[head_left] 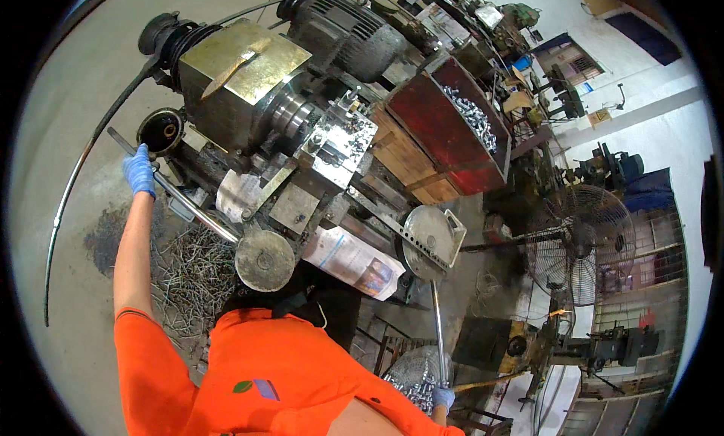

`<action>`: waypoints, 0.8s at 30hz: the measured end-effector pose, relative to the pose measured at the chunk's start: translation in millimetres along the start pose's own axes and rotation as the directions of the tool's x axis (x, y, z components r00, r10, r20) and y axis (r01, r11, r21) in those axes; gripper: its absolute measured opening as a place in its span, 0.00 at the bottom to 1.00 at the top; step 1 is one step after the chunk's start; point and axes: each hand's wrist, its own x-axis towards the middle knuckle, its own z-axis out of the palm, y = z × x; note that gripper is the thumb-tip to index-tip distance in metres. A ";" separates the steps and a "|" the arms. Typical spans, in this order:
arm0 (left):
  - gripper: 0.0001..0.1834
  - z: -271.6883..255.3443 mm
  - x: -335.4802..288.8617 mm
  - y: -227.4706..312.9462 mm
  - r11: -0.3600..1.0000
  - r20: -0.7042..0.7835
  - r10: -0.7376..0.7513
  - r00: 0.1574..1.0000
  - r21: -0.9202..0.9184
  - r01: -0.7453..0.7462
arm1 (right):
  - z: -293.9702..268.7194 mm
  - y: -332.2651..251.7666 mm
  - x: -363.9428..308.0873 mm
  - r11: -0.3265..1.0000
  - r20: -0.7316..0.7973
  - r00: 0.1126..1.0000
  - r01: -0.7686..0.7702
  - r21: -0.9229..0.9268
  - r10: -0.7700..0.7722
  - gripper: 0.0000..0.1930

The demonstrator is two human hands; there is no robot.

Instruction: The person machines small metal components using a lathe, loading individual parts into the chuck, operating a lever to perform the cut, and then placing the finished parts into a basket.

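Note:
My left hand (139,171), in a blue glove, is closed around the upper part of a long metal lever (197,214). That lever runs down to a round metal disc (265,261) at the front of a lathe-like machine (234,96). At the lower right, my blue-gloved right hand (443,398) is closed on the end of a second metal lever (439,330), which reaches toward a larger disc (422,240). Between them sits the machine's spindle (292,113), beside a shiny block (335,149) strewn with metal chips. Any workpiece there is too small to make out.
A red bin (445,127) of small metal parts stands beyond the machine on wood. Thin metal rods (192,281) lie heaped on the floor at left. A basket of metal parts (411,379) is near my right hand. A caged fan (581,244) stands at right.

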 end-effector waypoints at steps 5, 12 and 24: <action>0.14 -0.7 -7.4 12.6 0.999 -0.006 -0.029 1.000 0.023 0.029 | -9.3 -3.8 -10.9 0.999 0.023 1.000 0.003 0.033 -0.004 0.24; 0.14 -2.4 3.9 0.4 0.999 -0.004 -0.024 1.000 0.028 0.025 | 7.2 5.4 -3.0 0.994 -0.041 0.999 -0.014 0.108 0.019 0.20; 0.13 -0.9 8.4 -4.1 1.000 -0.014 0.008 1.000 -0.003 -0.008 | 24.2 16.8 0.5 0.990 -0.134 0.987 0.099 0.096 -0.086 0.22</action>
